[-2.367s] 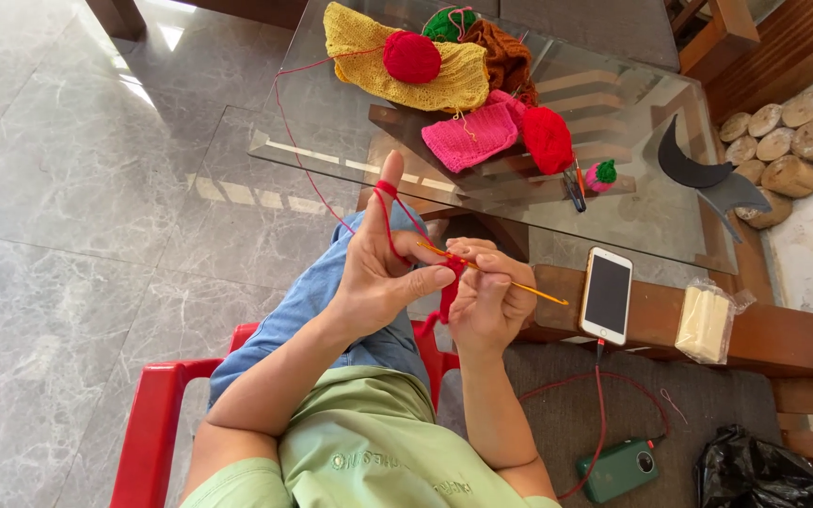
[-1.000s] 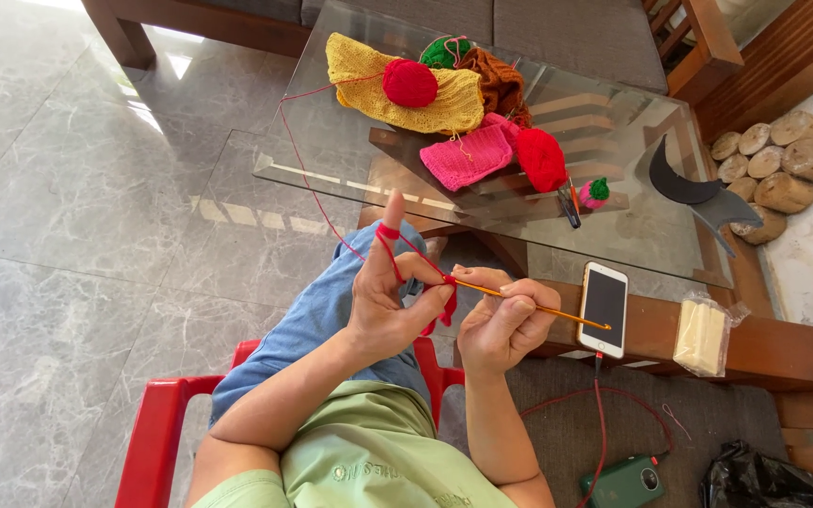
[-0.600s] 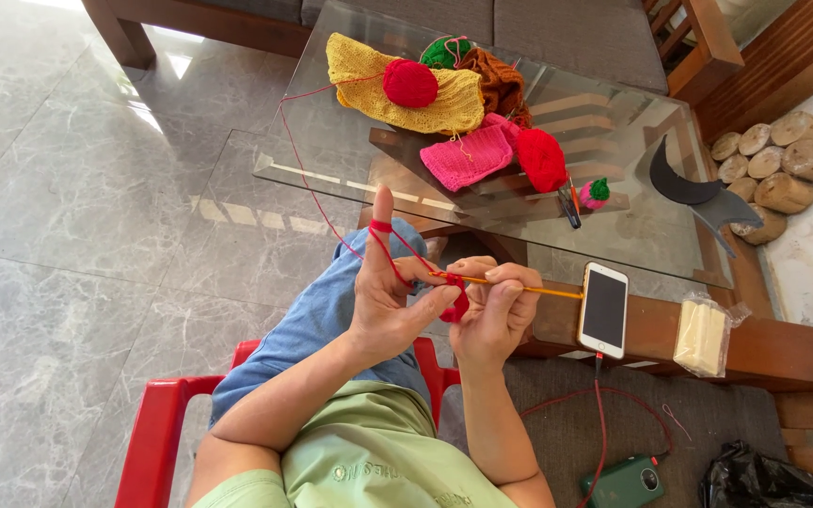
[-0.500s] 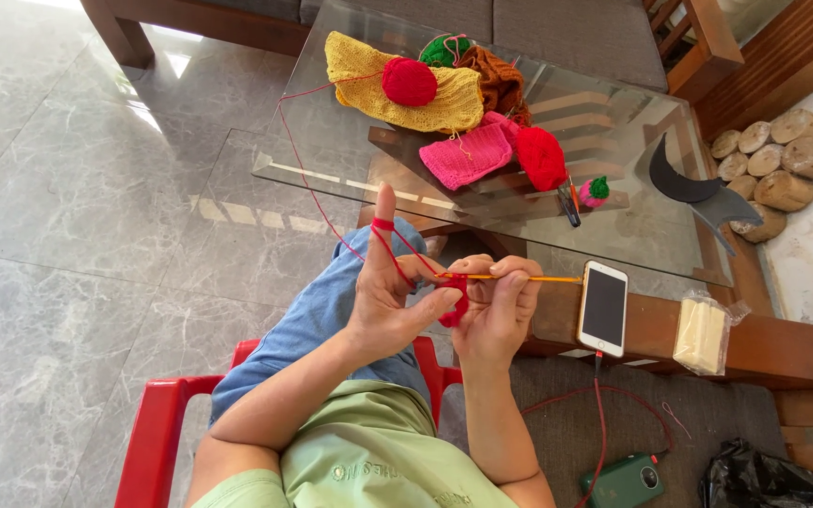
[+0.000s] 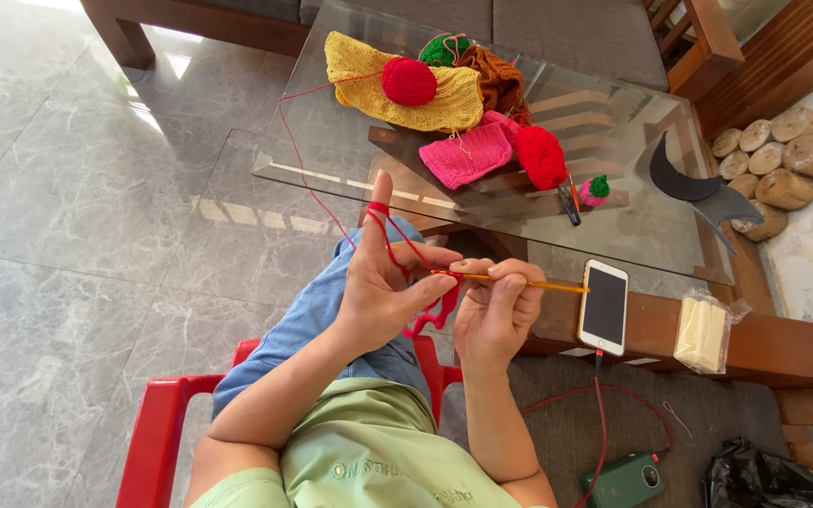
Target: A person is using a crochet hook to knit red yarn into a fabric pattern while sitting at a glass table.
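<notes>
My left hand (image 5: 386,287) is raised over my lap with red yarn (image 5: 299,160) wound round its upright forefinger. Thumb and middle finger pinch a small red crochet piece (image 5: 432,315) that hangs below. My right hand (image 5: 496,315) grips a thin orange crochet hook (image 5: 538,283), whose tip meets the red piece between both hands. The yarn strand runs up from the forefinger to a red yarn ball (image 5: 409,81) lying on a yellow crocheted piece (image 5: 369,75) on the glass table (image 5: 632,221).
The table also holds pink (image 5: 466,155), red, brown and green crocheted pieces and a small pair of scissors (image 5: 568,201). A phone (image 5: 603,307) on a red cable and a wrapped pale block (image 5: 704,332) lie on a wooden ledge. I sit on a red plastic chair (image 5: 155,435).
The hook was drawn out to the right, then pushed back into the red piece. My hands have closed together again and the left forefinger still stands up with the yarn.
</notes>
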